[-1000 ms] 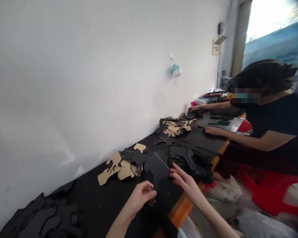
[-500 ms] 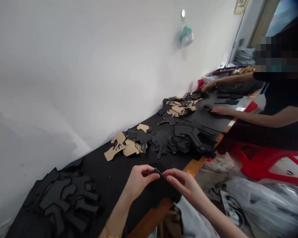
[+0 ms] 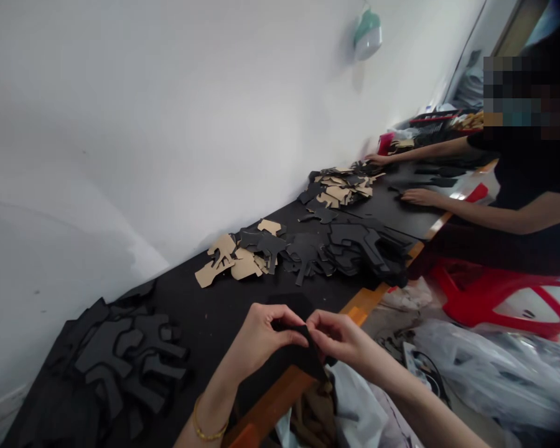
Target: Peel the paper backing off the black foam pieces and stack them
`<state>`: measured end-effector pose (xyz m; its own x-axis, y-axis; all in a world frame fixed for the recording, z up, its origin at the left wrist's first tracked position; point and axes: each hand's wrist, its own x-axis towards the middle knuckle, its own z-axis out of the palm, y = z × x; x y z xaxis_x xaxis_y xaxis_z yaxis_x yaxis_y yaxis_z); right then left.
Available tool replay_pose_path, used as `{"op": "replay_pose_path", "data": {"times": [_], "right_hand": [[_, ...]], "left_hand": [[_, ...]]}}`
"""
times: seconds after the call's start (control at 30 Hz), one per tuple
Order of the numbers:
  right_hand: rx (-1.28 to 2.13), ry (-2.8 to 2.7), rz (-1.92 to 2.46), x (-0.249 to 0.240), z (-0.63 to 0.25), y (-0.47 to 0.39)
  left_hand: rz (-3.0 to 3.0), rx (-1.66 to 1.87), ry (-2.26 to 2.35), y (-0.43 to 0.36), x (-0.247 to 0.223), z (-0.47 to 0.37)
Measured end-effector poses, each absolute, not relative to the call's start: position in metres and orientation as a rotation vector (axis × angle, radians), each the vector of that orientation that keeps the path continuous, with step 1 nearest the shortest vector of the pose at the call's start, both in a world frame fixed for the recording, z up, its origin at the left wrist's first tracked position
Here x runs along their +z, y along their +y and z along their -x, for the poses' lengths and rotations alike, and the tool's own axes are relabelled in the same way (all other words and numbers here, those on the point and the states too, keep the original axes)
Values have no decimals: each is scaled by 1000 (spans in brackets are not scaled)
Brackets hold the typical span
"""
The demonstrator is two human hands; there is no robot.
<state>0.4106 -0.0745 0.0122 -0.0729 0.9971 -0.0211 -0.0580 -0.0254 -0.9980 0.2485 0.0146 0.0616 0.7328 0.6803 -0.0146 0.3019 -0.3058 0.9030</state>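
Note:
Near the front edge of the black table (image 3: 200, 323), my left hand (image 3: 273, 330) pinches a thin black piece (image 3: 310, 354) between thumb and fingers. My right hand (image 3: 338, 336) grips the same piece, its fingertips nearly touching those of the left. The piece hangs down between the hands and blends with the dark table, so its full outline is hard to see. Beyond my hands lies a pile of black cut pieces (image 3: 308, 255), with tan-backed pieces (image 3: 246, 264) to its left. Another heap of black cut pieces (image 3: 107, 348) is at the left.
Across the table at the right, a person (image 3: 527, 168) reaches over it with both hands. A mixed pile (image 3: 338, 186) lies by the wall. Right of the table are a red plastic chair (image 3: 462, 298) and clear plastic bags (image 3: 476, 361). Cloth (image 3: 354, 398) lies below the orange edge.
My hands have come closer together, and the black piece has turned and now hangs lower. The view has shifted slightly. The other person's far hand has moved left to the mixed pile.

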Motion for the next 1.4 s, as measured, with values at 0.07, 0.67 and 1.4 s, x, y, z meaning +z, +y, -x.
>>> {"op": "replay_pose_path", "data": {"times": [0.07,0.67,1.4], "right_hand": [[1368,-1170,1072,13,-409,-76],[778,-836,1243,-5,-410,-69],[487,-184,1486,-119,-465,-158]], "left_hand": [[-1928,526,685,14,62,-248],[-2626,767,25,12,70,-239],[-969,1416,350,77,70,-211]]}}
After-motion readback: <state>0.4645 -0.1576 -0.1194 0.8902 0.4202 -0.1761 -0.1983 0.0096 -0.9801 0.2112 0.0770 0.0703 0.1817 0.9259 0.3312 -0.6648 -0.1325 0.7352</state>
